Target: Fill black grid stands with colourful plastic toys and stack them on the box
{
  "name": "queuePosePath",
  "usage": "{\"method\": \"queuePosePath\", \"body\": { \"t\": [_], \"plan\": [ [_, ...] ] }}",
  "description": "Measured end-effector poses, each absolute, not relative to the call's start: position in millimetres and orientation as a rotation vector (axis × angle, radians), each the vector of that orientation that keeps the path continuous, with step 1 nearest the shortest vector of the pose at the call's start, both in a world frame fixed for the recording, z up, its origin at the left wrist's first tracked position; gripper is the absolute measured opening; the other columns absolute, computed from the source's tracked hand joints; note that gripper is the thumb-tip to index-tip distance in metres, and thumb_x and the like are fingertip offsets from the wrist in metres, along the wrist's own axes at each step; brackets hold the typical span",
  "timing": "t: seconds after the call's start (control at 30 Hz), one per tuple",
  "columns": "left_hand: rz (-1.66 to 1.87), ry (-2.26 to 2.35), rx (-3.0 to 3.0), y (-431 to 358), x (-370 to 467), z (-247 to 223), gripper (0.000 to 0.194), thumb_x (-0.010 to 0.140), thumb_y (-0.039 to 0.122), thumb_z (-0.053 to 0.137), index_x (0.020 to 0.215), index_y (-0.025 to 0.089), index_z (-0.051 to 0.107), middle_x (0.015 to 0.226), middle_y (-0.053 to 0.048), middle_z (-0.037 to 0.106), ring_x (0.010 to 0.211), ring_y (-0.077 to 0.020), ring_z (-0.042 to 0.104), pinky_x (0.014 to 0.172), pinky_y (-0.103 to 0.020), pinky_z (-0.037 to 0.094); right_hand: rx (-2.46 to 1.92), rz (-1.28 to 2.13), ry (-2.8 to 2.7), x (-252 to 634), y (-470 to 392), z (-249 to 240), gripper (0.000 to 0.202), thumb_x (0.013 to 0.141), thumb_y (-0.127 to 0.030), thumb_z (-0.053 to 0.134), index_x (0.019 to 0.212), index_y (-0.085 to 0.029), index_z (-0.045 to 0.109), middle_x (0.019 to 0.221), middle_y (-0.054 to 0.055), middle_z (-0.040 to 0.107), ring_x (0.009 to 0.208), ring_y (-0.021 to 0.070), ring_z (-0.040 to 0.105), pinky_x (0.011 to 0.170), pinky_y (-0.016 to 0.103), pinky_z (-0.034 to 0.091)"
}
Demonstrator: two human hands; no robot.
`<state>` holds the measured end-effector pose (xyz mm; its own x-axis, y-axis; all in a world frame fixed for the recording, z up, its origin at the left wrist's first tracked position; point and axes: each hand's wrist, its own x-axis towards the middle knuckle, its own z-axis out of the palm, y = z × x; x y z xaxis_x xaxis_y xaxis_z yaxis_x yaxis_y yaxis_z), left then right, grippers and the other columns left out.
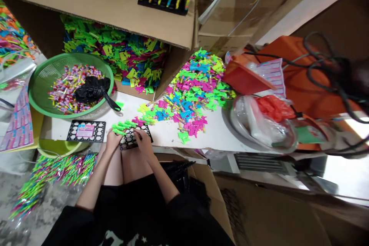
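Observation:
In front of my lap, at the table's front edge, is a black honeycomb tray [130, 139]. Bright green plastic toys [124, 125] stand in a row along its far side, with a pink toy [140, 122] at the right end. My left hand [113, 140] is closed at the tray's left edge, right by the green toys. Over the right part of the tray is my right hand [143, 142], its fingers pinched together; whatever is between them is too small to make out. Further left lies a second black tray [100, 132] with a pink-and-blue printed card [85, 131] on it.
A green basket [34, 98] holds small candy tubes [67, 92] and a black plastic bag [91, 89]. Colourful toys [198, 84] are heaped beside an open carton [175, 65]. Filled racks [165, 5] stand on top. A clear bowl [259, 144] with bags is at right.

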<state>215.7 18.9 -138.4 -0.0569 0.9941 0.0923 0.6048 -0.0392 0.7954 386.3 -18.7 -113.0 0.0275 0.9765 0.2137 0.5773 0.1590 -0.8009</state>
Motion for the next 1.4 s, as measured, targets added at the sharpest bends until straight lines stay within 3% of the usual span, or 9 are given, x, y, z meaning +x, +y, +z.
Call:
{"method": "queuePosePath", "body": {
  "t": [0.3, 0.53, 0.67, 0.77, 0.87, 0.93, 1.03, 1.2, 1.4],
  "plan": [
    [0.953, 1.811, 1.769, 14.9, 208.1, -140.5, 0.021, 0.072, 0.037, 0.066, 0.079, 0.019, 0.057, 0.078, -0.004, 0.061, 0.082, -0.0215, 0.057, 0.075, -0.032, 0.045, -1.955, -0.029, -1.541, 536.7, -48.3, -124.1, 0.034, 0.09, -0.019, 0.039, 0.111, -0.01, 0.063, 0.118, 0.021, 0.057, 0.115, 0.0288, 0.049, 0.099, 0.05, 0.04],
    [0.944, 1.802, 1.811, 14.3, 204.6, -142.3, 0.024, 0.074, 0.042, 0.064, 0.081, 0.021, 0.053, 0.078, -0.003, 0.058, 0.083, -0.023, 0.056, 0.077, -0.035, 0.045, -2.0, 0.085, -1.8, 543.9, -48.7, -120.6, 0.04, 0.087, -0.01, 0.038, 0.119, -0.015, 0.061, 0.12, 0.016, 0.056, 0.109, 0.0245, 0.052, 0.086, 0.034, 0.048],
    [0.976, 1.711, 1.836, 11.6, 201.9, -139.8, 0.026, 0.076, 0.041, 0.063, 0.089, 0.02, 0.055, 0.086, -0.004, 0.061, 0.087, -0.0226, 0.058, 0.081, -0.035, 0.045, -2.066, 0.103, -1.958, 555.5, -31.1, -112.2, 0.047, 0.08, 0.0, 0.04, 0.119, -0.014, 0.062, 0.116, 0.015, 0.057, 0.104, 0.0251, 0.053, 0.082, 0.032, 0.047],
    [1.008, 1.667, 1.82, 4.6, 199.4, -138.3, 0.031, 0.077, 0.039, 0.063, 0.1, 0.02, 0.055, 0.095, -0.005, 0.063, 0.094, -0.0226, 0.059, 0.087, -0.036, 0.045, -2.045, 0.119, -2.045, 566.5, -20.1, -107.3, 0.037, 0.085, -0.008, 0.043, 0.115, -0.015, 0.063, 0.112, 0.015, 0.058, 0.101, 0.0252, 0.054, 0.078, 0.032, 0.046],
    [1.101, 1.668, 1.715, -4.2, 198.0, -139.1, 0.05, 0.076, 0.039, 0.067, 0.118, 0.02, 0.048, 0.114, -0.009, 0.06, 0.107, -0.023, 0.057, 0.094, -0.037, 0.043, -2.094, 0.12, -1.974, 570.1, -17.4, -103.1, 0.027, 0.088, -0.019, 0.048, 0.109, -0.014, 0.063, 0.115, 0.016, 0.058, 0.1, 0.0256, 0.055, 0.073, 0.032, 0.046],
    [1.167, 1.66, 1.653, -9.0, 197.5, -139.6, 0.052, 0.076, 0.039, 0.068, 0.119, 0.02, 0.047, 0.116, -0.009, 0.059, 0.109, -0.0224, 0.057, 0.095, -0.037, 0.043, -2.181, 0.168, -1.899, 569.6, -19.1, -101.2, 0.024, 0.089, -0.023, 0.048, 0.104, -0.013, 0.064, 0.112, 0.017, 0.059, 0.094, 0.0252, 0.058, 0.071, 0.032, 0.046],
    [1.177, 1.622, 1.679, -13.0, 197.0, -138.5, 0.032, 0.08, 0.04, 0.064, 0.103, 0.019, 0.054, 0.102, -0.006, 0.063, 0.1, -0.0206, 0.06, 0.091, -0.035, 0.045, -2.178, 0.278, -1.814, 566.9, -23.4, -101.0, 0.026, 0.09, -0.028, 0.045, 0.1, -0.012, 0.063, 0.105, 0.017, 0.063, 0.085, 0.0241, 0.062, 0.069, 0.033, 0.046],
    [1.145, 1.595, 1.799, -14.6, 197.5, -135.6, 0.02, 0.085, 0.04, 0.059, 0.089, 0.02, 0.059, 0.099, -0.006, 0.064, 0.099, -0.02, 0.06, 0.089, -0.034, 0.045, -1.784, 0.672, -1.412, 542.0, -30.1, -101.1, 0.036, 0.087, -0.043, 0.048, 0.108, -0.016, 0.058, 0.088, 0.009, 0.068, 0.072, 0.0201, 0.064, 0.066, 0.033, 0.051],
    [1.159, 1.616, 1.787, -15.1, 199.7, -137.9, 0.02, 0.084, 0.04, 0.06, 0.083, 0.02, 0.059, 0.093, -0.005, 0.064, 0.094, -0.0196, 0.061, 0.087, -0.033, 0.045, -1.482, 1.149, -1.294, 458.6, -24.5, -97.0, 0.025, 0.076, -0.045, 0.064, 0.084, -0.022, 0.067, 0.079, 0.004, 0.07, 0.069, 0.0179, 0.066, 0.067, 0.031, 0.056]
  ]
}}
